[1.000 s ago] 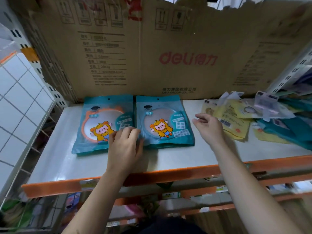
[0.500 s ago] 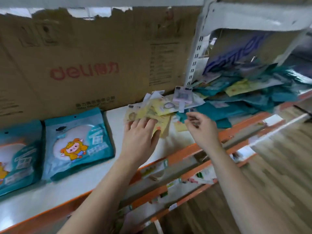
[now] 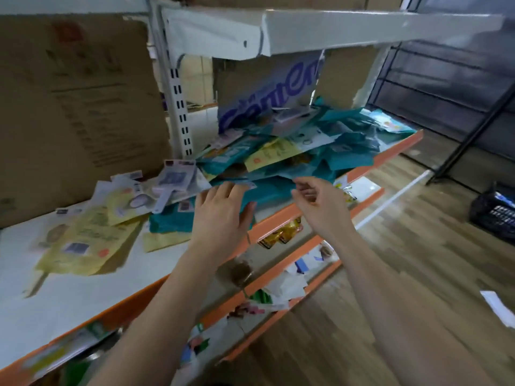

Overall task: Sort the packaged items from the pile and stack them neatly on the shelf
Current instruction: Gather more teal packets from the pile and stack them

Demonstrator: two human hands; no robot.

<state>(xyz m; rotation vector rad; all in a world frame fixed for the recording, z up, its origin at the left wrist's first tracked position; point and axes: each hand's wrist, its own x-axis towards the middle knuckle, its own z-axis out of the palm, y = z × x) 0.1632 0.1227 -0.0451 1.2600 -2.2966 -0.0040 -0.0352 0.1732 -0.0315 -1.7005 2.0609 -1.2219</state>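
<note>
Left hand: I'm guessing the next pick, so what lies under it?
Under the left hand is a teal packet, itself overlapping a yellow packet on the shelf. Whatever lies below the palm is covered.

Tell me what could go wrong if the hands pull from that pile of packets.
1. The pile reaches the orange shelf edge; tugging a packet from its bottom could slide others onto the floor.
2. The left hand lies flat on a teal packet, which may pin whatever the right hand pulls.

Purple script on carton (image 3: 267, 98) — unreadable, box (image 3: 78, 93) print blurred
</note>
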